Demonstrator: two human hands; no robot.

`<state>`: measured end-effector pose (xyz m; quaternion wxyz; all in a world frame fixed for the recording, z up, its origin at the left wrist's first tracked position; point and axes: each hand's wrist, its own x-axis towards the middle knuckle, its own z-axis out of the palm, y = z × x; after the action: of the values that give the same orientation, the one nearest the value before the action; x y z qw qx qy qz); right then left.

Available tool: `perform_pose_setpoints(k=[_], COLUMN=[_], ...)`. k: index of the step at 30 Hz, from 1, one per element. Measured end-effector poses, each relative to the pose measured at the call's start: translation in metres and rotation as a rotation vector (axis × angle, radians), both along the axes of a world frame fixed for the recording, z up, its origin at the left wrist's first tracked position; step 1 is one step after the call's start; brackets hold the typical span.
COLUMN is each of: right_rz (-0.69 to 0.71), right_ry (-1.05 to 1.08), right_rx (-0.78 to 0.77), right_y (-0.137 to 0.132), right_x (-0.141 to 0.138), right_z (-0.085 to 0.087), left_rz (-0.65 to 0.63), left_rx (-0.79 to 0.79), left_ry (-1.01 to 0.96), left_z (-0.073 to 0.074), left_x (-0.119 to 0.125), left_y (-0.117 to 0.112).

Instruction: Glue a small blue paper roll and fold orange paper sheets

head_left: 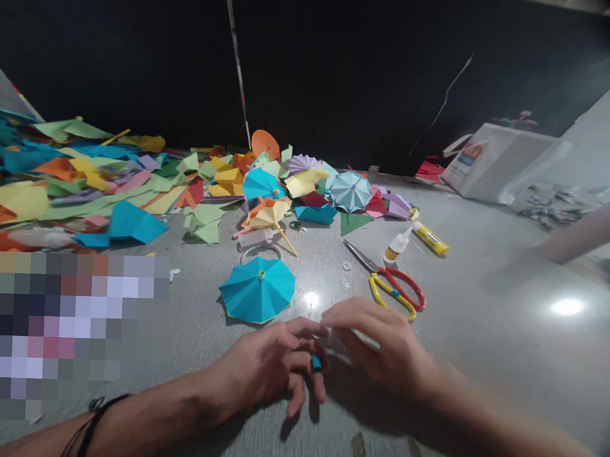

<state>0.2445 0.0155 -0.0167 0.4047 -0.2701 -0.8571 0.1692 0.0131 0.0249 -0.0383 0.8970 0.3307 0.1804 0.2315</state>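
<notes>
Left hand (275, 354) grips small blue piece (316, 363) between fingers; right hand (376, 331) close against it, grip unclear. Blue umbrella (257, 297) beyond.

Bounded at the rear by a black panel (360, 77), crossed by a narrow pale strip (234, 46). Finished in grey at the table (488, 281), with two bright light reflections (567, 306). Flanked at right by a pale upright surface (600, 149).

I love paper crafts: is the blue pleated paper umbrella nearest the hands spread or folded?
Spread: the blue umbrella shows its creased panels fanned around the centre.
</notes>
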Motion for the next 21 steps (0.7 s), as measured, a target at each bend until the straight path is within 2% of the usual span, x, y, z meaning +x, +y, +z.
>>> perform_pose_setpoints(k=[2,4,8,11,13,15,18,21], right_rz=[0.105,0.145,0.085,-0.021,-0.124,-0.281,-0.602,-0.890], right_ry=[-0.043,-0.080,-0.054,0.039,0.066,0.066,0.132,0.253], right_rx=[0.031,0.045,0.049,0.017,0.012,0.073,0.236,0.300], right_y=[-0.007,-0.010,-0.010,-0.008,-0.005,0.005,0.028,0.055], right_x=[-0.007,-0.011,-0.010,-0.005,0.001,0.011,0.037,0.066], right_z=[0.001,0.003,0.004,0.003,0.006,0.012,0.022,0.028], left_rz=[0.030,0.080,0.171,0.208,0.218,0.218,0.219,0.237], left_rx=[0.000,-0.004,0.102,0.223,0.254,0.238,0.202,0.189], left_ry=[-0.035,-0.028,0.160,0.238,0.244,0.244,0.236,0.218], left_z=[0.001,0.006,0.019,0.025,0.027,0.028,0.028,0.027], left_x=[0.001,0.001,0.001,-0.001,-0.002,-0.002,-0.002,0.000], left_y=[-0.001,-0.003,-0.003,-0.003,-0.004,-0.005,-0.006,-0.005])
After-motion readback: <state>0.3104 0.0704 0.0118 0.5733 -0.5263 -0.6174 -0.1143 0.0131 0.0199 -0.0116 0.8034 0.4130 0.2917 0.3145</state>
